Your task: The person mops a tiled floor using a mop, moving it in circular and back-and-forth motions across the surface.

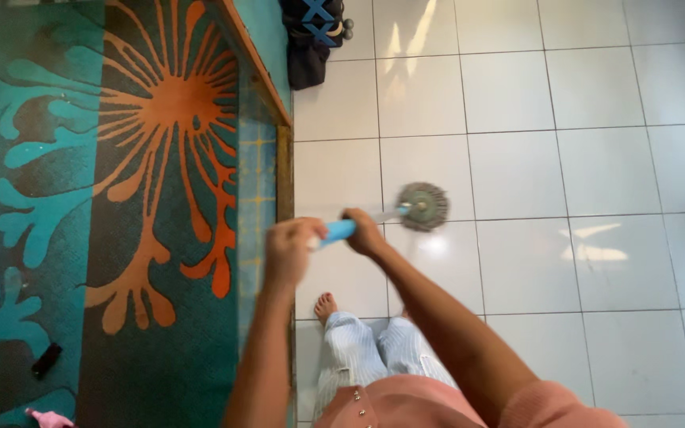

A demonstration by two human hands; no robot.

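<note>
I hold a mop by its blue-gripped handle (336, 231) with both hands. My left hand (291, 250) is closed around the near end of the handle. My right hand (364, 231) grips it a little farther along. The pale shaft runs from my hands to a round grey mop head (424, 205), which rests on the white tiled floor (549, 158) just beyond my right hand. My bare foot (325, 306) stands on the tiles below the hands.
A bed with a teal, black and orange patterned cover (120, 174) and a wooden frame edge (283, 158) fills the left side. A dark bag (312, 40) sits on the floor at the top. A small black object (45, 360) lies on the cover at lower left.
</note>
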